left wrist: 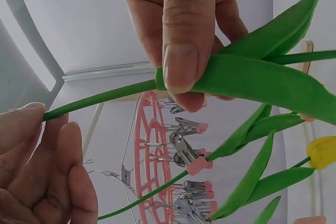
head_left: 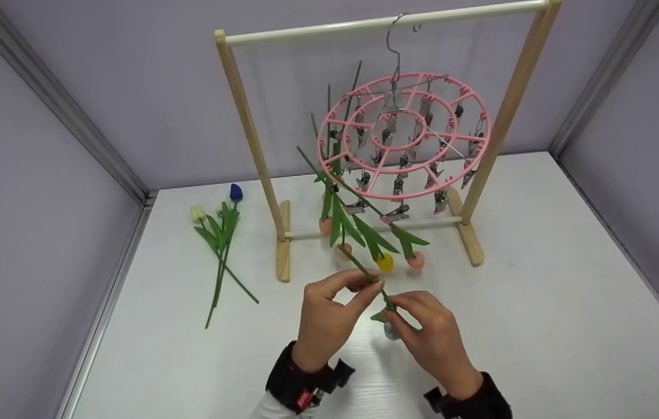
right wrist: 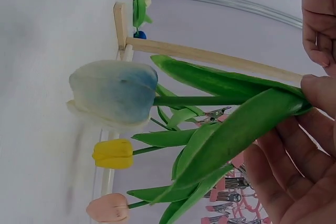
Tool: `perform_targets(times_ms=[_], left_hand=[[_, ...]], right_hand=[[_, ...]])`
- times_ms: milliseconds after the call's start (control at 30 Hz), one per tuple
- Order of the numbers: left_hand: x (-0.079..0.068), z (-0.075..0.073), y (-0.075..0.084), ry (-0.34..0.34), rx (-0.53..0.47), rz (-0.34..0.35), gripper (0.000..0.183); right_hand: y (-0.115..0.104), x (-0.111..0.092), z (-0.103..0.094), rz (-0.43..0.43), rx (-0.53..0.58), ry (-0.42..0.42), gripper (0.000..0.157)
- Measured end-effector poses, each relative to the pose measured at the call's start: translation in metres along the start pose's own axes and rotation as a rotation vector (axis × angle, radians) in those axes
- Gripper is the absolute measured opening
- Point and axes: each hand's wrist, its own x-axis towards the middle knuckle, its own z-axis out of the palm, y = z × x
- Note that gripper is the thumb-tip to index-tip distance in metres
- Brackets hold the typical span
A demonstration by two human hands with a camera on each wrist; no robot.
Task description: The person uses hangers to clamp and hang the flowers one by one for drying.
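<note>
Two closed pinches hold one flower: my left hand on stem, right hand on leaves; overpulling could detach them

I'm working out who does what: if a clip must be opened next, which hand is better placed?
Probably the left hand: in the head view it reaches nearer the pink hanger, pinching only bare stem. The right hand pinches the tulip at its leaf base, so could likely steady it alone.

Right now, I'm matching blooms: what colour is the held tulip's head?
The tulip head is whitish with blue, clearest in the right wrist view.
</note>
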Motion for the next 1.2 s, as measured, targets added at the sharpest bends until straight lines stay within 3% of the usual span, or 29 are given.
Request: perform_targets(times_ms=[200, 400, 500, 633, 767, 900, 1000, 1200], left_hand=[[0.001, 0.004, -0.005, -0.06, 0.012, -0.03, 0.012], [0.001, 0.003, -0.009, -0.096, 0.051, -0.042, 0.013], [0.002, 0.002, -0.009, -0.089, 0.058, -0.035, 0.012], [0.002, 0.0, -0.008, -0.093, 0.053, -0.029, 0.011], [0.004, 0.001, -0.006, -0.104, 0.052, -0.031, 0.011], [0.005, 0.003, -0.005, -0.11, 0.054, -0.032, 0.012], [0.006, 0.004, -0.004, -0.116, 0.045, -0.024, 0.014], [0.008, 0.003, -0.003, -0.121, 0.037, -0.025, 0.014]], right_hand=[[0.002, 0.005, -0.003, -0.052, -0.068, 0.022, 0.035], [0.018, 0.026, -0.023, -0.13, 0.017, -0.038, 0.033], [0.038, 0.052, -0.047, -0.059, 0.01, 0.008, 0.026], [0.064, 0.09, -0.078, 0.152, -0.046, 0.031, 0.023], [0.086, 0.12, -0.096, 0.285, -0.068, -0.152, 0.037], [0.101, 0.138, -0.1, 0.36, -0.001, -0.342, 0.039], [0.108, 0.146, -0.099, 0.365, 0.052, -0.388, 0.035], [0.11, 0.153, -0.096, 0.317, 0.072, -0.399, 0.023]])
